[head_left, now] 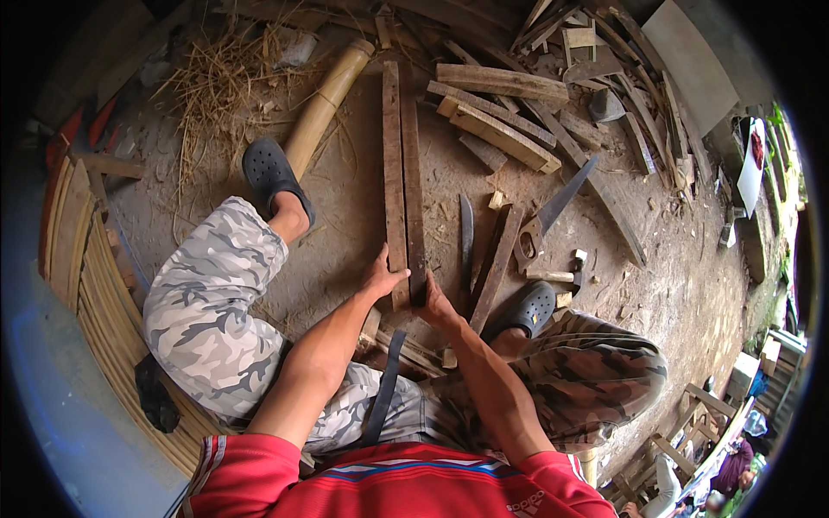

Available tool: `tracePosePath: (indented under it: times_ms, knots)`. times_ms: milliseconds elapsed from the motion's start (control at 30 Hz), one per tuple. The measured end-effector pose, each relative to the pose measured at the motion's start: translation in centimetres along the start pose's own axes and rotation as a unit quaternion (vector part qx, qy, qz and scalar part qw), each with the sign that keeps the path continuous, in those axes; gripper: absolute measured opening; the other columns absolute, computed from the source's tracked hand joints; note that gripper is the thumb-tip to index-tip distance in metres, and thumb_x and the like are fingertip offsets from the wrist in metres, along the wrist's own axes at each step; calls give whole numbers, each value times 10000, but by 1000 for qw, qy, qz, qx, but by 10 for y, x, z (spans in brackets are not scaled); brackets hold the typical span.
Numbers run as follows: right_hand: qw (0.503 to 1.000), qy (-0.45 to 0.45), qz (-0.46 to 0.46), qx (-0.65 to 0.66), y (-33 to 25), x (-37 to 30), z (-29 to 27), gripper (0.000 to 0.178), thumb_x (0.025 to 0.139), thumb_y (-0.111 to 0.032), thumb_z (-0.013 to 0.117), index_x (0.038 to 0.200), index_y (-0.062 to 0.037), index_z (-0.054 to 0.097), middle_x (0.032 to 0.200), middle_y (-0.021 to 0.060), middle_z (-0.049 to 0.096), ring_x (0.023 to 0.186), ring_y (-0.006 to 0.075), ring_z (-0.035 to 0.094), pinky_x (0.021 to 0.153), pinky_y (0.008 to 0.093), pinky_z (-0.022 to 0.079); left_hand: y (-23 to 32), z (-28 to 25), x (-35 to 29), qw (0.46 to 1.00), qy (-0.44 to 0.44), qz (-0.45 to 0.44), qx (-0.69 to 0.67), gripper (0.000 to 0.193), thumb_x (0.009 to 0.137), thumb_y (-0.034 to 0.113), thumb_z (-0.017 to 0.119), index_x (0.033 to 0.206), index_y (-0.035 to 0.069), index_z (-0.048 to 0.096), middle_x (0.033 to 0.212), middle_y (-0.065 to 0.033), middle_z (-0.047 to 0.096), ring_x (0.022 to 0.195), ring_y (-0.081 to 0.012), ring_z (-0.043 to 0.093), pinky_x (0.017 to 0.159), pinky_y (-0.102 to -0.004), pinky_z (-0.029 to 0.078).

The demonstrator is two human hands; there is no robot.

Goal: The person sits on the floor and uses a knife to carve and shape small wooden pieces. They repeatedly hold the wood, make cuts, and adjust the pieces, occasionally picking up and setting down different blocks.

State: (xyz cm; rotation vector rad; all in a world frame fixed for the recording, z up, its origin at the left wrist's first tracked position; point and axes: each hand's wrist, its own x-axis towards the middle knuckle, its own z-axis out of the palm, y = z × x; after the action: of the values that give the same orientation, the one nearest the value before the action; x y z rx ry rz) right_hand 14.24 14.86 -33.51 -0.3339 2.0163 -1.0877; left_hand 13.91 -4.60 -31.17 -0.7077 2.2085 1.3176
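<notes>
Two long wooden beams lie side by side on the ground in front of me, pointing away: a left beam (pixel 394 173) and a darker right beam (pixel 412 190). At their near ends, my left hand (pixel 382 277) grips the left beam from its outer side, its thumb reaching across the top. My right hand (pixel 437 304) is opposite, fingers against the outer side of the right beam; some of these fingers are hidden. Right of the beams lie a machete blade (pixel 467 237), a shorter wood strip (pixel 498 268), a handsaw (pixel 553 207) and a hammer (pixel 577 274).
A bamboo pole (pixel 326 108) and a heap of straw (pixel 229 91) are at the far left. Cut timbers (pixel 501 82) and scrap wood (pixel 639 112) pile up at the far right. My shoes, a left clog (pixel 269 173) and a right clog (pixel 528 311), flank the beams.
</notes>
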Motion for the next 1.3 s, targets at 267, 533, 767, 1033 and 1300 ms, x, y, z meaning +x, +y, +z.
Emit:
tracePosePath:
  times_ms: [267, 533, 767, 1033, 1300]
  knots:
    - [988, 89, 124, -26, 25, -22, -15, 474, 871, -167, 588, 1320, -44, 503, 1100, 257, 653, 1051, 386, 633, 894, 447, 507, 37, 7, -3, 995, 3, -100, 2, 1392, 649, 418, 872, 1510, 29, -150, 1516, -348, 226, 1406, -425, 303, 1162, -422, 289]
    - [977, 2, 148, -157, 29, -48, 46, 318, 937, -275, 456, 1044, -58, 663, 949, 240, 693, 857, 380, 695, 755, 484, 554, 32, 43, 7, 985, 148, -84, 1, 1508, 568, 302, 923, 1498, 169, -256, 1504, -414, 139, 1396, -491, 273, 1157, -455, 294]
    - [944, -103, 258, -180, -22, -44, 11, 371, 887, -264, 498, 1199, -114, 632, 1124, 205, 672, 1077, 347, 648, 899, 437, 533, 18, -4, -5, 991, 104, -77, 27, 1433, 599, 289, 890, 1507, 78, -199, 1525, -328, 207, 1401, -407, 303, 1156, -412, 302]
    - [969, 147, 126, -155, -33, -12, -15, 401, 889, -159, 486, 1272, -149, 606, 1113, 175, 639, 1057, 353, 612, 867, 450, 520, 27, 4, -6, 980, 103, -140, 94, 1423, 616, 333, 879, 1513, 148, -210, 1510, -356, 232, 1365, -444, 361, 1126, -442, 350]
    - [936, 55, -38, -346, -19, 14, -23, 469, 907, -145, 458, 1356, -236, 555, 1131, 107, 557, 1106, 284, 544, 864, 407, 491, 26, 3, -13, 986, 79, -130, 72, 1416, 651, 304, 881, 1502, 162, -241, 1494, -357, 272, 1335, -455, 402, 1103, -453, 377]
